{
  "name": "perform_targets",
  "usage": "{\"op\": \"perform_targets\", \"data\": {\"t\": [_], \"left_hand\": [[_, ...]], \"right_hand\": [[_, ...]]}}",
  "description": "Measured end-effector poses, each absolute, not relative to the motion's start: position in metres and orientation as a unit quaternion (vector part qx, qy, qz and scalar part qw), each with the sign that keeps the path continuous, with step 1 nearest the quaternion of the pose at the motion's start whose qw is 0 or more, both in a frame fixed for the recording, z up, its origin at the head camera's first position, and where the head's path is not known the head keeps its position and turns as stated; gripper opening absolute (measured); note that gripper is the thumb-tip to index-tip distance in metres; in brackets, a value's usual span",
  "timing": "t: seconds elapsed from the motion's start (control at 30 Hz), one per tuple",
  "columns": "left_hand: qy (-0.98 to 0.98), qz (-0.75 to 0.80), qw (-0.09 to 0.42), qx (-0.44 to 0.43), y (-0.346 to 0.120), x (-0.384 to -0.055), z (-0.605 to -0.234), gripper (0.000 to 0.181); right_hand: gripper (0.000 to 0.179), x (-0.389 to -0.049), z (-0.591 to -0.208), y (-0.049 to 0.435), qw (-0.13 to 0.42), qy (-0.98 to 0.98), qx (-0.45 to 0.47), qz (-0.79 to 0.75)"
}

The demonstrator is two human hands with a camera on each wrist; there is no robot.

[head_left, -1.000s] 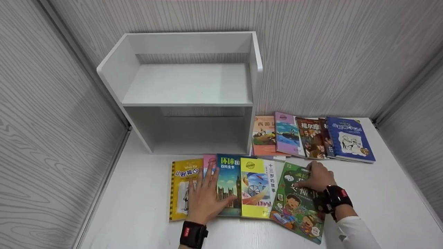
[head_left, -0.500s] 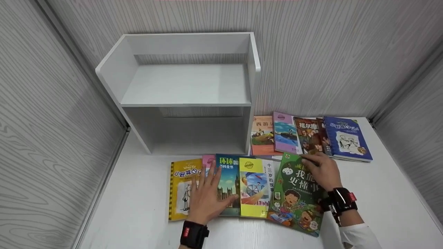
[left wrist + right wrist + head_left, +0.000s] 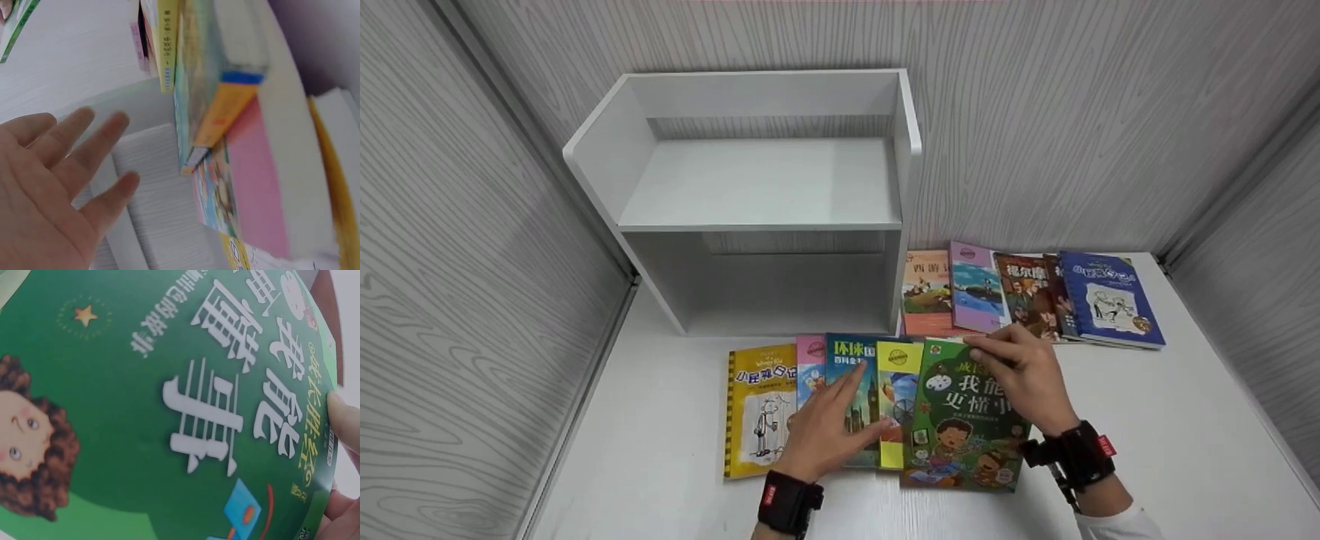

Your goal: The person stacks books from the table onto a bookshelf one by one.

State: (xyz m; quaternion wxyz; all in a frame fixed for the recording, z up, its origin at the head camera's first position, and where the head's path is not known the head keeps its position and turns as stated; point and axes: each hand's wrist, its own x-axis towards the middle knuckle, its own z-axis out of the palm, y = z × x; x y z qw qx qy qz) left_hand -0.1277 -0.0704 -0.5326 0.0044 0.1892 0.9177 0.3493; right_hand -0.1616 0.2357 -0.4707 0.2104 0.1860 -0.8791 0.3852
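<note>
My right hand [image 3: 1024, 379] pinches the top edge of a green children's book [image 3: 952, 401], thumb on its cover. That cover fills most of the right wrist view. The green book lies partly over a yellow book [image 3: 891, 454] at the right end of an overlapping row. Above the row, my left hand [image 3: 829, 435] has its fingers extended over the teal encyclopedia [image 3: 844, 352]. In the left wrist view the left hand [image 3: 56, 180] is spread and holds nothing. A pink book [image 3: 811, 352] and a yellow comic diary [image 3: 761, 412] lie further left.
A white two-level shelf [image 3: 765, 225] stands behind the row. To its right lie an orange book [image 3: 928, 319], a purple-edged book [image 3: 975, 289], brown detective books [image 3: 1030, 292] and a blue comic diary [image 3: 1110, 300]. Wood-grain panels enclose the white table [image 3: 660, 420].
My right hand has drawn the green book left and straightened it, so it now covers more of the yellow book. My left hand has shifted slightly right, uncovering more of the yellow comic diary.
</note>
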Motion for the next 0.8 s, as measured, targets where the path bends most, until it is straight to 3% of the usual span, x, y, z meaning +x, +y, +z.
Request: {"op": "perform_targets", "data": {"t": [0.37,0.63,0.8], "left_hand": [[0.869,0.438,-0.028,0.228,-0.052,-0.125,-0.522,0.065],[0.8,0.562,0.028,0.208,-0.047,-0.125,-0.52,0.037],[0.775,0.601,0.022,0.195,-0.045,-0.124,-0.521,0.028]], "right_hand": [[0.023,-0.144,-0.474,0.19,0.275,-0.872,0.244,0.324],[0.019,-0.14,-0.476,0.179,0.283,-0.869,0.249,0.32],[0.036,-0.138,-0.477,0.182,0.271,-0.877,0.228,0.325]]}}
